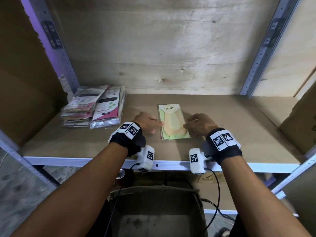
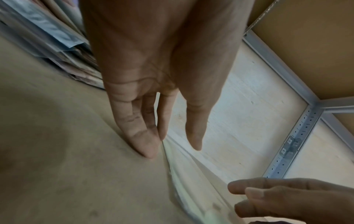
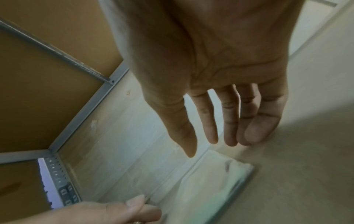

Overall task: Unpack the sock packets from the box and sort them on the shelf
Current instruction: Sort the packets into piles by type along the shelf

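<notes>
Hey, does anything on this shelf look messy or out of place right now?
Only mildly: the stack of pink and white sock packets at the shelf's left rear is fanned and uneven. The green sock packet lies flat, roughly square.

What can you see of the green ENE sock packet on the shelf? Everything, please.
The green ENE sock packet is a flat, glossy rectangular sleeve: pale green card, round "ENE" badge at its far end, a peach sock shape showing through. It lies flat mid-shelf, lengthwise front to back, apart from the stacked packets at left. The left hand has fingertips at its left edge; the right hand hovers at its right edge, contact unclear.
</notes>
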The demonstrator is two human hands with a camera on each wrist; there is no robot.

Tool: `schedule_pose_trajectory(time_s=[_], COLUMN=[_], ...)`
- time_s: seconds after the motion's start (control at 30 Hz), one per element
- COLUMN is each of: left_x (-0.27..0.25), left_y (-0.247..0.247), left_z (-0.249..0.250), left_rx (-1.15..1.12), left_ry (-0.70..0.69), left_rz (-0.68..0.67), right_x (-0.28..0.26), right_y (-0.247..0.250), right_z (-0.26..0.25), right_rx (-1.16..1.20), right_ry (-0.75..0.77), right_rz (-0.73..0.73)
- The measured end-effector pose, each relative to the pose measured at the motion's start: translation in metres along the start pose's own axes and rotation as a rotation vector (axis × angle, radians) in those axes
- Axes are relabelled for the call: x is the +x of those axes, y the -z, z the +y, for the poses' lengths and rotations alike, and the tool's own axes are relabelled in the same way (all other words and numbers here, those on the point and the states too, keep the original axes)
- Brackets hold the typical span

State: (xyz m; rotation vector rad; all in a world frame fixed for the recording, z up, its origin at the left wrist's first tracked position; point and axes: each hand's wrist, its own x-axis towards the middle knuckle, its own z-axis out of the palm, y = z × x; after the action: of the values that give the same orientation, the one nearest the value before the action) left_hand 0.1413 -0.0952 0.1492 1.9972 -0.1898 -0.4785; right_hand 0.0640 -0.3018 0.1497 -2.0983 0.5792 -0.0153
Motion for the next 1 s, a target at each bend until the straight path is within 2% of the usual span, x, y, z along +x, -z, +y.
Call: schedule_pose_trajectory(time_s=[0.2,0.43,0.6,1.0], left_x=[-0.006,0.006,0.018,0.043], left_y=[-0.012,-0.033,-0.049,-0.125], left_z=[0.008,0.03,0.051,0.097], left_rx=[-0.118,-0.237,-0.349,-0.187], left_ry=[0.034,0.128,0.236,0.173], left_rz=[-0.066,-0.055,-0.155,-0.224], right_x=[0.0,0.012,0.021,0.035], right_y=[-0.004,0.013,0.036,0.095], right_z=[-0.001,0.01,0.023,0.059], right_rx=[0.005,0.013,0.042,0.111], right_ry=[0.021,0.011,-0.015,-0.053], right_rz=[-0.001,0.014,0.048,0.174])
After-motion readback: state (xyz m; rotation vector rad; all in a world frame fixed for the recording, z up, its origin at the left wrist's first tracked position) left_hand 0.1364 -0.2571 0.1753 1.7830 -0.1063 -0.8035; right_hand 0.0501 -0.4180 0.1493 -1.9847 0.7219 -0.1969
